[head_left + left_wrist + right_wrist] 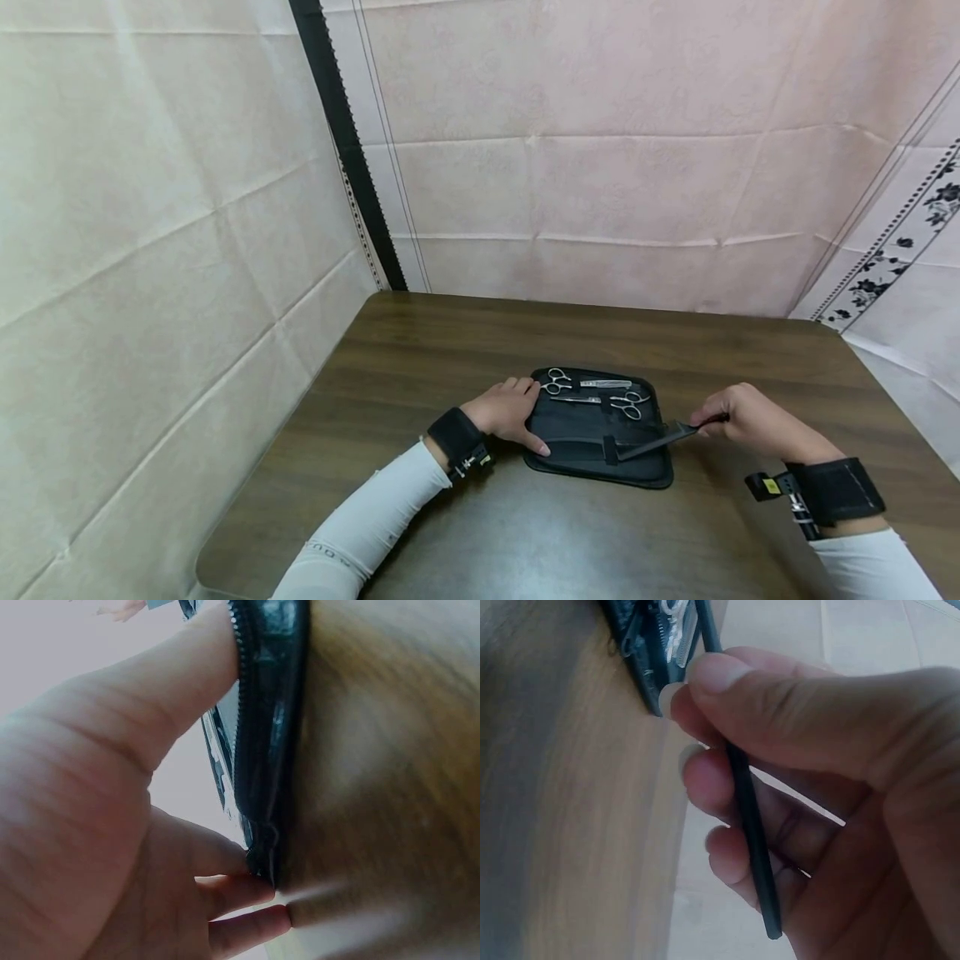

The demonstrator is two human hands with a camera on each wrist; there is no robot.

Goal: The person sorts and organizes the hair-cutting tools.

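A black zip case (577, 471) lies unfolded on the wooden table. My left hand (507, 414) presses its left edge, thumb over the zippered rim and fingers at the far corner. In the left wrist view the left thumb (180, 671) reaches across the zipper (241, 712). With curled fingers, my right hand (746, 419) pinches the handle end of a slim black comb (656, 442). The comb slants down leftward, its far end at the strap (610, 450) inside the case. In the right wrist view the comb's thin handle (754, 832) runs along the fingers.
Held in loops in the case's upper half are thinning scissors (606, 384) and a second pair of scissors (577, 400). The wooden table (465, 342) extends around the case. Pale creased cloth (600, 183) hangs behind and at the left.
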